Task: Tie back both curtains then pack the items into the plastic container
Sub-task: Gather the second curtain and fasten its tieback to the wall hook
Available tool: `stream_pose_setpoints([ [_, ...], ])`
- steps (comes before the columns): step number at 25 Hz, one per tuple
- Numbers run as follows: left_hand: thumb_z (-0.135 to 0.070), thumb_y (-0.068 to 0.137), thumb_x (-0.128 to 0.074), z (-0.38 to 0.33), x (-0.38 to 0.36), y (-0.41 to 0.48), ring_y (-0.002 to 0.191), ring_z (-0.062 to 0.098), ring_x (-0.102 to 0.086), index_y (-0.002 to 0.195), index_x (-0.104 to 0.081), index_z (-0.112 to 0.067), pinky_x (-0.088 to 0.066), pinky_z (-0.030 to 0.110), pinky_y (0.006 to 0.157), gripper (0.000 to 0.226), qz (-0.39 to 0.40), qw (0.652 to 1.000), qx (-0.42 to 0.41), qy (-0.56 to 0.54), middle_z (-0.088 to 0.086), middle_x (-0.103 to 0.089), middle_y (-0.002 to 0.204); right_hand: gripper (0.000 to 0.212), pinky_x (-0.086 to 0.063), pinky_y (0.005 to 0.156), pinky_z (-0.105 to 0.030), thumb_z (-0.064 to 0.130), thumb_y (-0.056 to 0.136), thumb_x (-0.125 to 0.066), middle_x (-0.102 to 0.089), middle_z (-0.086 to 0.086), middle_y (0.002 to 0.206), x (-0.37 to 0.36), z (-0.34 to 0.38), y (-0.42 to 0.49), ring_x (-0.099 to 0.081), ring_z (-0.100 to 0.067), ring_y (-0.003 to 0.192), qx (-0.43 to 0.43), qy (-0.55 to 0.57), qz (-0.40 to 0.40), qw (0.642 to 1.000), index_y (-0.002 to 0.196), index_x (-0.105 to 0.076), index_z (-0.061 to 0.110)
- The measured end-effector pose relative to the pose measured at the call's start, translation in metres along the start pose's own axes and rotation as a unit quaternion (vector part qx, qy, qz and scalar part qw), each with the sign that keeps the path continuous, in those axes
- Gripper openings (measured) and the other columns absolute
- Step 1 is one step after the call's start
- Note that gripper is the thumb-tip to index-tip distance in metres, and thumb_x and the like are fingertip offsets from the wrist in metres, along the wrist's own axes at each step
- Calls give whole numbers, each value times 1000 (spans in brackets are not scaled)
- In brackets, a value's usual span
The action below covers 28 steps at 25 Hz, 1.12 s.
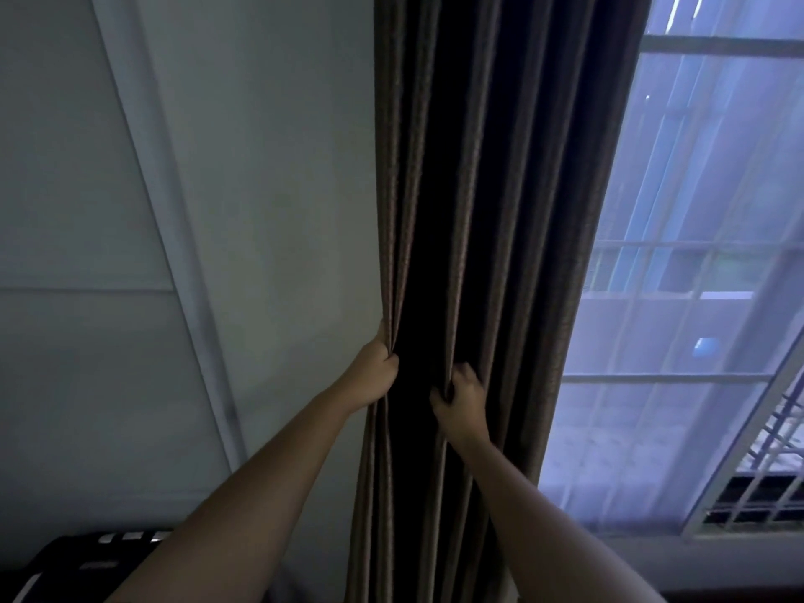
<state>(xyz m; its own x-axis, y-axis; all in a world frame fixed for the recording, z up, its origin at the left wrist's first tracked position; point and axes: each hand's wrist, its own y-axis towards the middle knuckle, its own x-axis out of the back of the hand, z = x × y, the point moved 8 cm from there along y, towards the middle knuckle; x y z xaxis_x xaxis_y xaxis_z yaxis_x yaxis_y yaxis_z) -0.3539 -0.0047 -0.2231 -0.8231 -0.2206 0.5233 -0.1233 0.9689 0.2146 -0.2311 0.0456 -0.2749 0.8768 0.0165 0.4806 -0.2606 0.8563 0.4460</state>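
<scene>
Against the pale wall (pixel 261 189), just left of the window (pixel 705 202), hangs the dark brown curtain (pixel 500 211), drawn into a narrow column of deep pleats that runs from the top of the view to the bottom. Both hands are on it at about the same height. The left hand (pixel 372 376) clenches the outer folds at the curtain's left edge, fingers curled round the cloth. The right hand (pixel 461 402) pinches a pleat nearer the middle, its fingers tucked into the fold. Between the two hands a dark band of fabric lies ungathered, and more pleats hang free to the right of the right hand. The step in hand looks like bunching the drape before a tie goes round it. To do that well, the right hand should sweep out to the window-side edge and bring every pleat in toward the left hand, so no fold slips loose and the bundle sits even rather than twisted. One hand must then hold the whole bunch so the other is free for the tie. No tie-back or hook shows anywhere, so where it fastens cannot be told. The second curtain, the items and the plastic container are all out of view. A sheer white layer (pixel 631 428) veils the window. A dark object with pale stripes (pixel 87 554) is cut off at the lower left corner and cannot be identified.
</scene>
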Motion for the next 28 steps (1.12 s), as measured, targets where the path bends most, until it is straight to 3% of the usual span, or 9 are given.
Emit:
stream_pose_setpoints([
  [3,-5,98,-31,0,-7,5,131,0,-23,151,-6,-22,-16,12,109,62,10,1000,1,-14,-16,-22,143,58,-43,104,-31,-1,81,-60,-55,0,128,-30,-21,-36,-52,-14,119,-17,23,76,997,135,-46,14],
  [6,3,91,-29,4,-18,10,136,14,-30,151,-10,-24,-20,32,118,68,19,999,17,-48,-4,-28,151,67,-53,92,-36,6,83,-58,-56,2,123,-55,-24,-41,-58,-15,110,-36,-8,142,989,138,-26,27],
  [9,5,79,-35,4,-30,8,111,23,-52,143,-30,-13,-43,31,97,67,30,995,45,-88,8,-54,125,72,-53,87,-44,8,83,-57,-55,-12,120,-69,-27,-38,-57,-27,106,-44,-77,166,982,141,-18,22],
  [11,-6,69,-41,5,-32,7,90,14,-55,138,-37,-16,-44,26,79,70,45,990,63,-115,-4,-57,99,77,-49,96,-43,6,83,-56,-51,-11,128,-76,-32,-40,-52,-27,114,-51,-66,178,980,146,-13,20],
  [13,-13,62,-41,8,-31,9,88,12,-53,139,-37,-19,-42,27,81,77,53,989,64,-121,-7,-55,94,79,-43,104,-38,3,84,-55,-49,-6,135,-77,-37,-39,-49,-23,122,-39,-54,187,980,149,-15,21],
  [17,-24,69,-53,3,-37,12,99,9,-53,146,-24,-24,-41,24,88,82,77,992,51,-86,-10,-54,110,66,-43,104,-36,4,83,-59,-52,-8,135,-83,-41,-32,-51,-24,124,-41,-71,215,973,143,-33,14],
  [20,-42,74,-73,-5,-44,19,121,5,-44,149,-12,-32,-33,23,103,97,48,998,10,-47,-12,-41,137,63,-32,112,-38,9,88,-54,-38,-10,147,-94,-36,-36,-36,-27,135,-11,-125,208,970,145,-28,10],
  [24,-20,82,-65,3,-32,29,125,12,-45,149,-15,-28,-32,21,101,84,-66,996,34,-53,-6,-42,141,69,-16,120,-34,9,90,-46,-19,-3,156,-108,-36,-42,-16,-21,146,16,-118,237,964,150,-13,13],
  [28,-7,90,-44,0,-33,30,127,22,-45,151,-11,-25,-33,32,111,71,-98,994,29,-42,5,-40,146,65,-25,116,-32,9,87,-49,-33,-5,150,-100,-34,-46,-28,-22,140,-18,-17,254,967,148,-24,15],
])
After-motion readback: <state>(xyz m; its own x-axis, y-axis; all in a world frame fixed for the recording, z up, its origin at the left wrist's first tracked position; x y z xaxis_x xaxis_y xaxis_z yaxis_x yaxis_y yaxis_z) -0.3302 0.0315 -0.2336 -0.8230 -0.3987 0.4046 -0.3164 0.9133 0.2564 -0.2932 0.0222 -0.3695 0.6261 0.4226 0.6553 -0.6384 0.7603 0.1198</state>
